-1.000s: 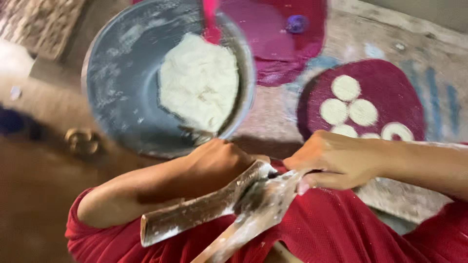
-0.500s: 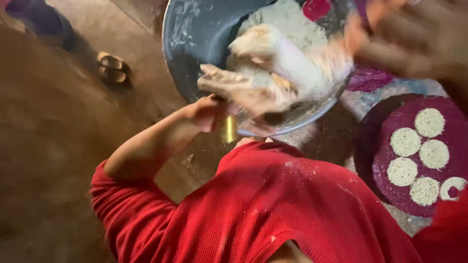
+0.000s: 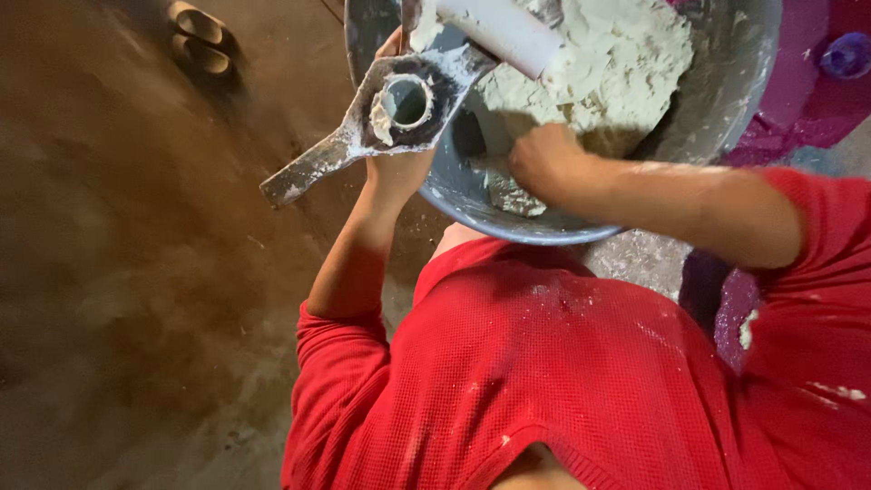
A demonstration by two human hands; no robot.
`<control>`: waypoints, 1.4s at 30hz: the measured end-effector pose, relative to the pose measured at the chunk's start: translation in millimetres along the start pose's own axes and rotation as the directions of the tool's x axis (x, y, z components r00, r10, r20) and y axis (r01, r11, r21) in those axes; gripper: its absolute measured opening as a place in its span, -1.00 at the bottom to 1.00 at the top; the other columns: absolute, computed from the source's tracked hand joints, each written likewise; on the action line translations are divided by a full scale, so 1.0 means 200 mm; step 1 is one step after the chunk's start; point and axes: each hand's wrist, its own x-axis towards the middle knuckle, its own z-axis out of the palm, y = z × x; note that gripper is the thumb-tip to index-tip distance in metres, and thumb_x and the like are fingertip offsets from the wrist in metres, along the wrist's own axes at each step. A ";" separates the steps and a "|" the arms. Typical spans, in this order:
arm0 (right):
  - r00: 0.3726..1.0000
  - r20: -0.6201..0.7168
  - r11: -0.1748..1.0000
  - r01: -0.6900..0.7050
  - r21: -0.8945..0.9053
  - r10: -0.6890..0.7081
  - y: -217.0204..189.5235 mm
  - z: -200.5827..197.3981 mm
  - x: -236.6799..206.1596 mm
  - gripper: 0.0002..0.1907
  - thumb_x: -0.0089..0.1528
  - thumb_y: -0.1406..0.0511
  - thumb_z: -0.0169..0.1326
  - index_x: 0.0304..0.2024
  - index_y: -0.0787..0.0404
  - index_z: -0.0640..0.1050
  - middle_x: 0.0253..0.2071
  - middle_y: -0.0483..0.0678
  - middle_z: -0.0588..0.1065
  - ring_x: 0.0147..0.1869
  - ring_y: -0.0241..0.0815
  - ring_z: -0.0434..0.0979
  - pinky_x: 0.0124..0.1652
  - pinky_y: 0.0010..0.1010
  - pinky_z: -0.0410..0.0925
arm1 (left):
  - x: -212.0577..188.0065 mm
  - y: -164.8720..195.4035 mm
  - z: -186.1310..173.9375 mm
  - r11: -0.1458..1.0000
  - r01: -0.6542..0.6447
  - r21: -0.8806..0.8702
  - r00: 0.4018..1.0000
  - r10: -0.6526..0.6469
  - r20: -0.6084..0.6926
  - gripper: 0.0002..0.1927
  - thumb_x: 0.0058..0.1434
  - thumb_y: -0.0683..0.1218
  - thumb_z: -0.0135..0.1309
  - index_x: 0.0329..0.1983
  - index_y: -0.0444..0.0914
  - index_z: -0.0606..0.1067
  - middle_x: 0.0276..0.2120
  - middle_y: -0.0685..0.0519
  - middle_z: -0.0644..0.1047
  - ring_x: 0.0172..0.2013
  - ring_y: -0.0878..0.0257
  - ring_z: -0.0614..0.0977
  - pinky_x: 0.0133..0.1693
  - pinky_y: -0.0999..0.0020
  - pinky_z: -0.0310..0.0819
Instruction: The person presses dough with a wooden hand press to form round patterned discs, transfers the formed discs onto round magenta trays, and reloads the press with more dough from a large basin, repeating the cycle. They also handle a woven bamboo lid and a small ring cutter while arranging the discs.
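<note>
Left grip [image 3: 396, 168] clamped under metal press [image 3: 399, 104], right grip [image 3: 544, 159] closed in dough [image 3: 608, 54], bowl [image 3: 726, 100] beneath.

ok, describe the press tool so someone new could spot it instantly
Start at the big grey metal bowl of pale dough at the top. At its left rim, the left hand holds up a dough-smeared flat press. Unlike anything nearby, it has a round open cylinder in its middle and a long handle pointing down-left.
</note>
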 end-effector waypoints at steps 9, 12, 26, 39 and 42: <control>0.991 -0.131 0.999 0.026 -0.019 -0.029 0.27 -0.12 -0.28 -0.66 0.37 0.32 -0.11 0.20 0.22 0.39 -0.28 0.03 0.57 -0.39 -0.09 0.65 -0.44 -0.28 0.55 | 0.01 -0.03 -0.03 0.998 -0.069 0.014 0.997 0.070 -0.034 -0.41 0.34 -0.32 0.25 0.38 -0.29 0.29 0.07 0.04 0.52 -0.03 0.30 0.57 0.07 0.44 0.48; 0.999 0.040 0.999 -0.006 0.047 0.004 0.23 0.00 -0.32 -0.47 0.39 0.36 -0.16 0.43 0.24 0.23 -0.24 0.06 0.57 -0.40 -0.09 0.66 -0.42 -0.35 0.57 | -0.02 -0.10 -0.05 0.987 0.002 0.162 1.000 -0.002 0.001 -0.67 0.34 -0.30 0.25 0.13 -0.29 0.46 -0.06 0.04 0.57 -0.09 0.27 0.60 0.01 0.38 0.52; 0.985 -0.141 0.652 0.043 0.757 0.099 0.21 0.09 -0.83 -0.39 0.16 0.37 -0.02 0.30 0.03 0.53 -0.24 0.00 0.69 -0.41 -0.20 0.65 -0.29 -0.25 0.50 | 0.09 0.10 -0.06 0.990 -0.140 -0.002 0.990 0.140 -0.013 -0.46 0.33 -0.29 0.30 0.33 -0.33 0.38 0.23 -0.02 0.46 0.07 0.22 0.58 0.15 0.44 0.48; 0.838 -0.437 0.922 -0.180 0.342 0.326 0.20 -0.73 -1.16 -0.74 0.26 0.10 0.08 -0.10 -0.03 0.66 -0.54 -0.04 0.55 -0.56 -0.07 0.54 -0.51 -0.26 0.35 | 0.12 0.50 0.11 0.759 -0.423 0.495 0.878 0.209 0.430 -0.34 0.15 0.03 0.29 0.32 -0.18 0.44 0.08 0.03 0.56 -0.09 0.09 0.64 -0.09 0.23 0.60; 0.791 -0.610 0.959 -0.214 -0.187 0.058 0.02 -0.69 -1.02 -0.90 0.28 0.28 0.05 -0.24 0.13 0.57 -0.50 -0.13 0.51 -0.48 -0.27 0.55 -0.53 -0.44 0.38 | 0.09 0.48 0.18 0.827 -0.389 0.406 0.876 0.195 0.441 -0.41 0.09 0.06 0.33 0.18 -0.18 0.47 0.06 -0.01 0.57 -0.03 0.02 0.63 -0.01 0.18 0.55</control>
